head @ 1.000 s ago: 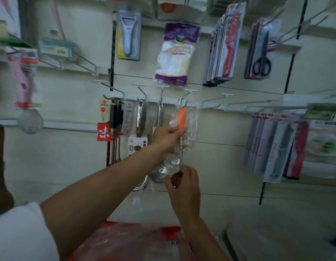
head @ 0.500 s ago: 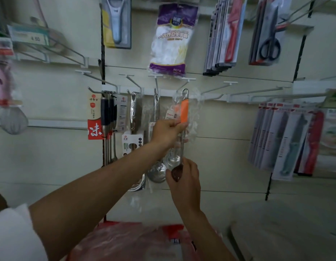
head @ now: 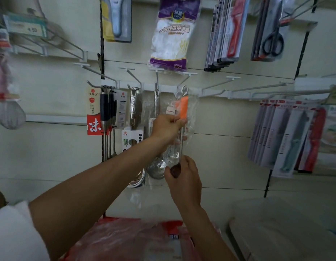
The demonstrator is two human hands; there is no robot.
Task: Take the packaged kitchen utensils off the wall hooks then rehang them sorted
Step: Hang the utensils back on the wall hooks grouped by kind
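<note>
A long metal spoon with an orange handle (head: 183,108), wrapped in clear plastic, stands upright in front of a wall hook (head: 184,81), its top ring right at the hook's end. My left hand (head: 168,128) grips the spoon's shaft just under the orange part. My right hand (head: 184,178) holds the spoon's bowl at the bottom. To the left, steel ladles (head: 156,166), flat steel utensils (head: 135,108) and black-handled utensils (head: 106,113) hang on neighbouring hooks.
Above hang a peeler pack (head: 117,17), a bag of gloves (head: 172,34), red knife packs (head: 226,32) and scissors (head: 272,32). Knife packs (head: 285,140) hang at right. Bare hooks (head: 219,85) jut out right of the spoon. Red plastic-wrapped goods (head: 125,240) lie below.
The view has shifted so the wall display sits lower left in frame. Both hands keep their hold on the orange-handled spoon, its ring staying at the hook.
</note>
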